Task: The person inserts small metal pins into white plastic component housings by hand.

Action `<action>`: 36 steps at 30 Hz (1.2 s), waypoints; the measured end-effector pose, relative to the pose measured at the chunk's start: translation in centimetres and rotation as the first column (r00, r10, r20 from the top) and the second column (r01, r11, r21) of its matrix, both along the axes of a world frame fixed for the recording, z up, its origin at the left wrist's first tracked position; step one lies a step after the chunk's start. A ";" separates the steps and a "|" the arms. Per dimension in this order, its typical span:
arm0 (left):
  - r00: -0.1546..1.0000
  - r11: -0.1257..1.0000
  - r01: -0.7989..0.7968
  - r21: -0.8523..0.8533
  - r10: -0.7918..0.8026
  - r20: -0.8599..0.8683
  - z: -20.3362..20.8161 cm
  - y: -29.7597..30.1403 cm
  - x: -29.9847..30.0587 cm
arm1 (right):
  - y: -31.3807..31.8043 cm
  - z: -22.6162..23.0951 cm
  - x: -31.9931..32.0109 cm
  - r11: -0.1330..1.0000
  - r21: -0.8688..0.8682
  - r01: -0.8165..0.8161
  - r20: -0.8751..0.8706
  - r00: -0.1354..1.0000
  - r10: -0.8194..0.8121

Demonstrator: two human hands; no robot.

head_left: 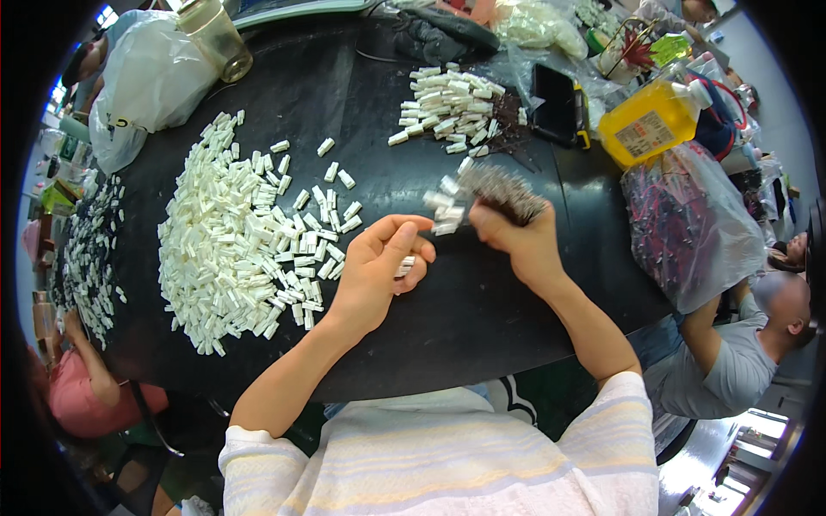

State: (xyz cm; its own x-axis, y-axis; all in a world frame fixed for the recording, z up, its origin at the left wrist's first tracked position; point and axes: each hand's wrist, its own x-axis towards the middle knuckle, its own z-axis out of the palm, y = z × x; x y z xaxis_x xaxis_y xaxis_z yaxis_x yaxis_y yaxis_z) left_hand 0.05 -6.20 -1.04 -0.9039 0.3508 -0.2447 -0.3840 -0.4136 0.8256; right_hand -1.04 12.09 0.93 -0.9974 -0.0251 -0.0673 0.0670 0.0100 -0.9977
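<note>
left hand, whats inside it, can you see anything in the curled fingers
A few small white plastic pieces peek out between the curled fingers and palm of the left hand. How many it holds cannot be told, since the fingers cover the rest.

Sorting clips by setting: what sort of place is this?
Probably a small hand-assembly workshop: heaps of white plastic pieces cover a black table, and another person sits close by.

Big clip pile L on table — small pile behind R hand.
</note>
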 end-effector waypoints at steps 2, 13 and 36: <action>0.982 0.976 0.071 0.207 -0.105 0.160 -0.4 -0.9 -0.2 | 1.2 1.0 -1.7 0.991 -0.066 0.112 0.007 0.994 -0.112; 0.894 0.780 0.006 0.626 -0.284 0.345 -0.5 -2.5 0.5 | 5.8 2.0 -11.2 0.882 0.470 -0.041 -0.106 0.989 0.103; 0.956 0.962 0.172 0.214 -0.215 0.198 -0.6 -2.5 0.7 | 3.4 0.6 -6.5 0.971 -0.232 -0.051 -0.203 0.979 0.003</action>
